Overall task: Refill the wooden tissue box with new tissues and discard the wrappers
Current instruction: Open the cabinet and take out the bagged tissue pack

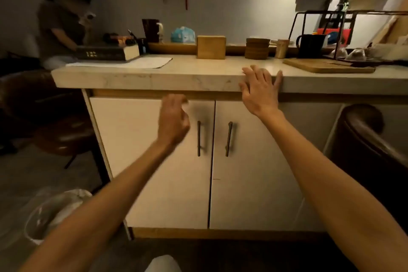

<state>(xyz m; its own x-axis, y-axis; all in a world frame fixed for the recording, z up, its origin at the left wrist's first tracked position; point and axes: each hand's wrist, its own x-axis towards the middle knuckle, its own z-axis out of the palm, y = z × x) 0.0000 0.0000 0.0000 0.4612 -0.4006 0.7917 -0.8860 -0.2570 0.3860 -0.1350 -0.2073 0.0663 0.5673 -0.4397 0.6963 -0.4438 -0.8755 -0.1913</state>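
Observation:
The wooden tissue box (pixel 211 47) stands upright on the pale counter (pixel 198 66), near its back edge. Behind it to the left lies a blue wrapped tissue pack (pixel 183 34) on a long wooden tray (pixel 167 47). My right hand (pixel 259 88) is spread flat, fingers apart, resting over the counter's front edge, below and right of the box. My left hand (pixel 174 120) hovers in front of the left cabinet door (pixel 152 157), fingers loosely curled and empty, just left of the door handle (pixel 199 138). Both hands hold nothing.
A bin with a plastic liner (pixel 55 212) stands on the floor at lower left. On the counter are a thick book (pixel 108 52), a stack of coasters (pixel 257 48), a black mug (pixel 310 46), a cutting board (pixel 329 66) and a wire rack (pixel 353 28). A person sits at far left.

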